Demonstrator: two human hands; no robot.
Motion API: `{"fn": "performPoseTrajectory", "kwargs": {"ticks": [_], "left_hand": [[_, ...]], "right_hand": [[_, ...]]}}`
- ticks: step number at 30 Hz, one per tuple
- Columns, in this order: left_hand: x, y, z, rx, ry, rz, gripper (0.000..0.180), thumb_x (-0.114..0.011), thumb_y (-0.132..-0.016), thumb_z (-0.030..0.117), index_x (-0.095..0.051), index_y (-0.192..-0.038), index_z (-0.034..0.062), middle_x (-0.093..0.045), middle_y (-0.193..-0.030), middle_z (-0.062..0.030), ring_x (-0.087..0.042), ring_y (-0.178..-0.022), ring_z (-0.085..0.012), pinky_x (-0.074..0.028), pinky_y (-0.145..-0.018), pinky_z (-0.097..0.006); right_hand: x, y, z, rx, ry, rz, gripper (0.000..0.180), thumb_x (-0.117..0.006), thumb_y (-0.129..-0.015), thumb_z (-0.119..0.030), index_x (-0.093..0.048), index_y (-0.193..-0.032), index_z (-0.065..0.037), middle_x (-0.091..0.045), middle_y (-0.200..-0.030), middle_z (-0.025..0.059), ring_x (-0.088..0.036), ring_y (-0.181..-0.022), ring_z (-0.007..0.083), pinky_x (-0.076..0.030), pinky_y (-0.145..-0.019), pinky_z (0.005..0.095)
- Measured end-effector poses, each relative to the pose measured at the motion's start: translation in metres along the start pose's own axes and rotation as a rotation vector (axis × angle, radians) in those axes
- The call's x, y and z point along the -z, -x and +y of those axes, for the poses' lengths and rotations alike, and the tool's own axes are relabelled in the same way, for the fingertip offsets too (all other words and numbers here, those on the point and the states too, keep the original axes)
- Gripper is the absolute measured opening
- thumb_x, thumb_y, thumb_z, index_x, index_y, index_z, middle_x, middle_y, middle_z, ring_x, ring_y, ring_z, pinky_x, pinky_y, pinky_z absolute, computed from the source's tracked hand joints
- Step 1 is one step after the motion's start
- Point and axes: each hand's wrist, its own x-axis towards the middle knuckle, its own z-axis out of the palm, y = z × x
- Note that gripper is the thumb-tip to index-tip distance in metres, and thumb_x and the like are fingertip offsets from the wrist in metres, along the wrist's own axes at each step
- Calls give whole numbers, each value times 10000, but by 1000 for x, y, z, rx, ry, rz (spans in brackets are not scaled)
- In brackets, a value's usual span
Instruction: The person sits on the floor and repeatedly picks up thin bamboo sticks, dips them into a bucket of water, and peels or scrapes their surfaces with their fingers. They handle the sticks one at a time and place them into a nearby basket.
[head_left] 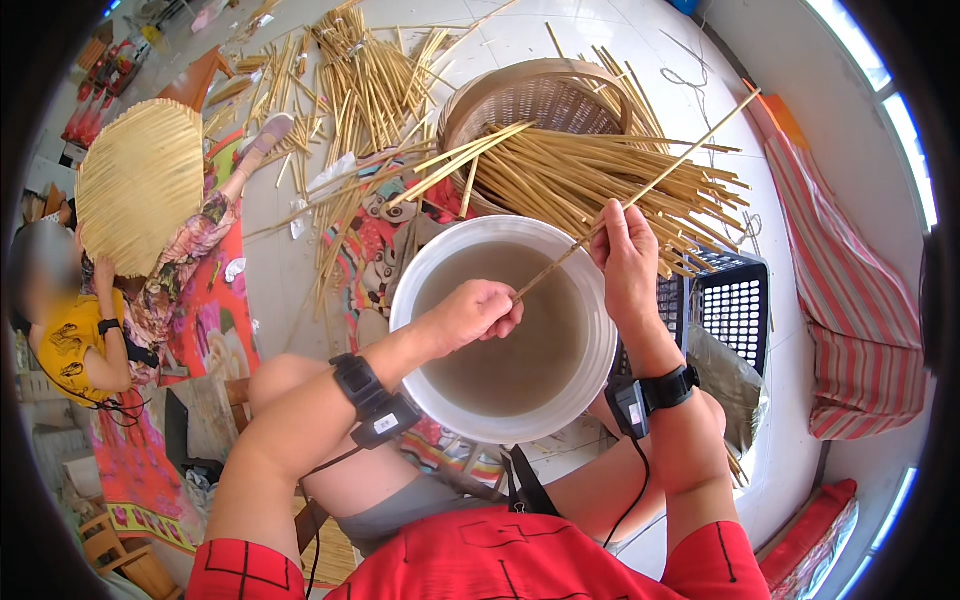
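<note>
A long thin straw-coloured stalk (560, 262) slants up to the right across a white bucket (405, 330) of murky water. Its lower end is in my left hand (482, 312), whose fingers are curled closed over the water. Higher up, near the bucket's right rim, my right hand (628, 255) pinches the same stalk between thumb and fingers. The lower part of the stalk looks darker than the upper part. Beyond the bucket, a thick heap of similar stalks (590, 165) lies across a round woven basket (480, 105).
A black plastic crate (735, 310) stands right of the bucket, and a red-striped cloth (850, 300) hangs along the right wall. More stalk bundles (365, 75) cover the floor at the back. At left, a seated person in yellow (85, 345) holds a round woven panel (140, 185).
</note>
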Motion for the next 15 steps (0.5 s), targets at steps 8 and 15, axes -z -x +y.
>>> {"fn": "performPoseTrajectory", "kwargs": {"ticks": [8,15], "left_hand": [[-4,-9,14,-78,-60,52,274,-362,-911,186,-569,-799,45,-515,-690,7,-454,-624,-60,-369,-558,-205],[-8,-10,19,-72,1,33,273,-363,-905,182,-576,-799,48,-523,-686,9,-470,-623,-63,-369,-556,-207]], "right_hand": [[-19,21,11,-28,14,-61,220,-517,-985,-227,-538,-832,-70,-491,-620,-31,-415,-523,37,-328,-470,186],[-15,20,13,-37,104,-131,249,-529,-977,-241,-555,-846,-31,-536,-652,-2,-457,-550,51,-378,-503,191]]}}
